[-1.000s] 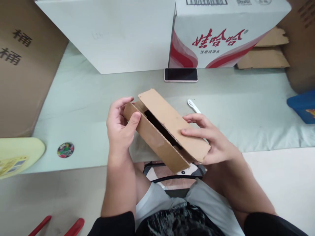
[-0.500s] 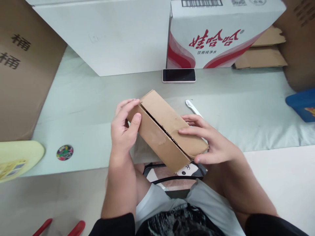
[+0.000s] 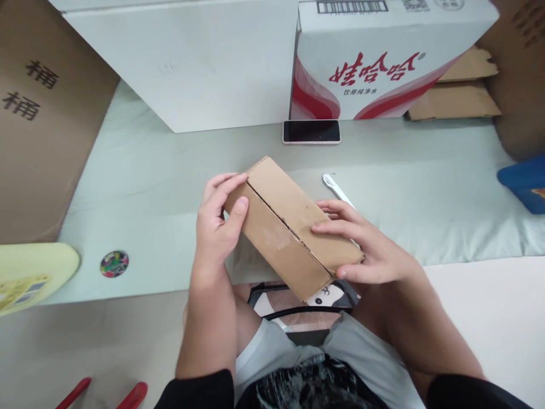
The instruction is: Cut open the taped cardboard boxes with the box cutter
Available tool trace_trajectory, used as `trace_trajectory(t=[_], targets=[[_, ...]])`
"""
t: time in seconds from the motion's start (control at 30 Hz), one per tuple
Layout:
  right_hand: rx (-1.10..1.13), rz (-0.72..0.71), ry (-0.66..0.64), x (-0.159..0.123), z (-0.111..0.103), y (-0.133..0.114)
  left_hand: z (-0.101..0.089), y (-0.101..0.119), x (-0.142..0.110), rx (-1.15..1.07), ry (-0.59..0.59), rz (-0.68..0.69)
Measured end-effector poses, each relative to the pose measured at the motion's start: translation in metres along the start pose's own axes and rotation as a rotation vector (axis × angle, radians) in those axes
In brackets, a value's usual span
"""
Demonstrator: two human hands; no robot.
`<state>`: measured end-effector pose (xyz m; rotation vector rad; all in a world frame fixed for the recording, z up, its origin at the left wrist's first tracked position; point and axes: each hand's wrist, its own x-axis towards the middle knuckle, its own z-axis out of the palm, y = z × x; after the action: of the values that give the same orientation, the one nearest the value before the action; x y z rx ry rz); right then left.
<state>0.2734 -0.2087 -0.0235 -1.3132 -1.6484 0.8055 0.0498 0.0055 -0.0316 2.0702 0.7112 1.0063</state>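
Observation:
A small brown cardboard box point(image 3: 293, 218) is held at a slant over the table's front edge, its two top flaps nearly meeting along a narrow dark seam. My left hand point(image 3: 221, 213) grips the far left end, thumb on the near flap and fingers round the corner. At the opposite end my right hand point(image 3: 361, 241) holds the box, fingers on the far flap and thumb by the near right corner. Just beyond my right fingers lies a white utility knife point(image 3: 335, 188), partly hidden by that hand. The box's underside and contents are out of sight.
A smartphone point(image 3: 311, 132) lies before a white-and-red carton point(image 3: 374, 79) and a large white box point(image 3: 183, 62). Brown cartons point(image 3: 38, 159) stand at the left. A round colourful disc point(image 3: 114, 264), a yellow container point(image 3: 38, 275) and a blue bin point(image 3: 523, 182) rest at the sides.
The gap between the box's two flaps has narrowed. Both hands keep their hold on the ends, with the whole view shifted very slightly.

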Motion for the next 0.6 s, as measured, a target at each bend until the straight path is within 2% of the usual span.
trace_trajectory(t=[0.6], targets=[[-0.004, -0.01, -0.012, 0.0001, -0.0012, -0.0004, -0.0005, -0.0015, 0.0002, -0.027, -0.003, -0.001]])
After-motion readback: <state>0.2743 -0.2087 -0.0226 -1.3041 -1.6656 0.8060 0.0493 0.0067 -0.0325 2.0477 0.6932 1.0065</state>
